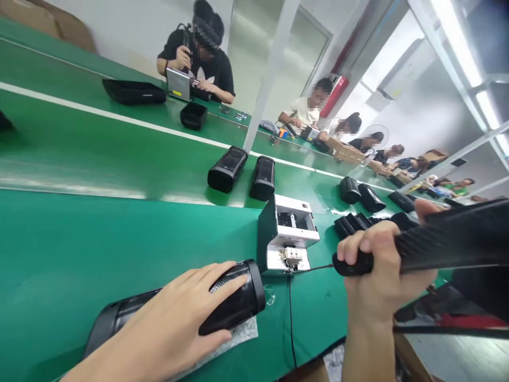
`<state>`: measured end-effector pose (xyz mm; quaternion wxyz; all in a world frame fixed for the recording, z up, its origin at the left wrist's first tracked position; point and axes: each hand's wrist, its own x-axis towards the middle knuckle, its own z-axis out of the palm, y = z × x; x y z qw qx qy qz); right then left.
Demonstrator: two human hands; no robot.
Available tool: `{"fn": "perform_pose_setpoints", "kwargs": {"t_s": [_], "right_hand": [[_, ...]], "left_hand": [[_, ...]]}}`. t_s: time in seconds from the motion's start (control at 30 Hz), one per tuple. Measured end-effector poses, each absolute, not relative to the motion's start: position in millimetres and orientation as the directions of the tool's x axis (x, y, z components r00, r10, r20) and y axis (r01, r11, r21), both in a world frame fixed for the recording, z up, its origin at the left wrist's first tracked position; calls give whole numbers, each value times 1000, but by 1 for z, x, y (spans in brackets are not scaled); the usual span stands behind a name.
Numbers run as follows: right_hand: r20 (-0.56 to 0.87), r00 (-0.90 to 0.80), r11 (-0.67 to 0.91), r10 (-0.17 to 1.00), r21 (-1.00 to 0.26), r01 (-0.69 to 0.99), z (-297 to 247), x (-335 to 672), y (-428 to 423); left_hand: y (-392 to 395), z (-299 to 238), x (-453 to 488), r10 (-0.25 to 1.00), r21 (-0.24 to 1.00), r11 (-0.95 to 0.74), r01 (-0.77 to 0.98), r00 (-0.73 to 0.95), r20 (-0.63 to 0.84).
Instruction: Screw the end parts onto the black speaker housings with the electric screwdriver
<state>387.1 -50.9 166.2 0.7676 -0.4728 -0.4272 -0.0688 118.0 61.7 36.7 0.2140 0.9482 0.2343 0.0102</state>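
My left hand (pixel 178 318) lies flat on top of a black cylindrical speaker (pixel 238 300) that rests on its side on a sheet of bubble wrap (pixel 234 339) near the table's front edge. My right hand (pixel 377 270) grips a long black ribbed tool (pixel 445 241) held level above the table, its blunt tip pointing left toward a small white and grey machine (pixel 288 233). A thin black cable (pixel 292 318) runs from that machine toward the table edge.
A green conveyor belt (pixel 99 154) carries two black speakers (pixel 238 170) and more black parts (pixel 358 193) further right. A pile of black pieces (pixel 353 223) lies beside the machine. Several other people (pixel 199 58) sit working along the far side, with black trays (pixel 133 91) near them.
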Motion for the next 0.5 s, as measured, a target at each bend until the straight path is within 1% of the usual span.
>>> {"fn": "perform_pose_setpoints", "kwargs": {"t_s": [0.17,0.27,0.4,0.43,0.5], "right_hand": [[751,576,547,323,-644,535,159,397,-33],[727,565,533,390,-679,505,147,402,-22],[631,580,492,516,-772,402,137,393,-27],[605,591,482,533,-792,376,138,388,-35],[568,641,482,516,-811,331,144,378,-60]], "left_hand": [[62,19,110,453,377,-834,402,890,52],[61,15,109,449,381,-842,381,888,103],[60,15,111,449,400,-835,378,888,97],[59,17,112,455,407,-830,382,885,97],[57,23,114,457,430,-817,384,886,79]]}}
